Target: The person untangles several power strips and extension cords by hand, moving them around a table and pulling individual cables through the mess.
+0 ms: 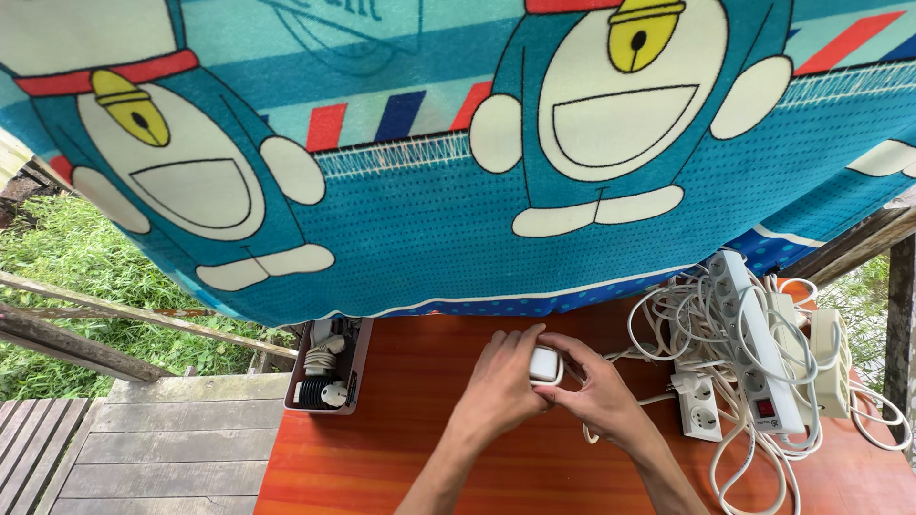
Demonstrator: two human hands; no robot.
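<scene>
Both my hands meet over a reddish-orange wooden table (382,448). My left hand (501,381) and my right hand (592,386) close together around a small white plug adapter (545,364), whose rounded white top shows between the fingers. A white cable runs from under my right hand toward a short white socket block (699,405) lying flat to the right.
A tangle of white extension cords and a long white power strip (754,334) fills the table's right side. An open box of white and black plugs (329,367) sits at the left edge. A blue cartoon-print blanket (429,219) hangs behind. Wooden decking and grass lie left.
</scene>
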